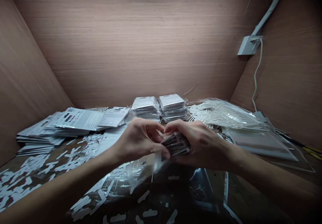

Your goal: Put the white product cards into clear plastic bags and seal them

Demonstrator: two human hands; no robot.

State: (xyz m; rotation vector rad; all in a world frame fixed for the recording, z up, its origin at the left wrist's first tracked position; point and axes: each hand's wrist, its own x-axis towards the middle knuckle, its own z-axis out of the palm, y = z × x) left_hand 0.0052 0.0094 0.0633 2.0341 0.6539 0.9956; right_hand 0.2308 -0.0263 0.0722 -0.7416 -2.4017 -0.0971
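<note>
You are squeezing a packet bundle [175, 144] between closed left grip [141, 140] and right grip [201, 145]; wrapped stacks [172, 106] sit bagged beyond, loose packets [77, 119] lying unbagged at left.

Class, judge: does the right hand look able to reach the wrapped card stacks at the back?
Probably yes: nothing stands between the right hand and the wrapped stacks, though it is holding a bundle of packs with the left hand.

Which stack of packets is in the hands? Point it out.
The short stack gripped between the left hand and right hand. The back-left stack and back-right stack lie untouched.
</note>
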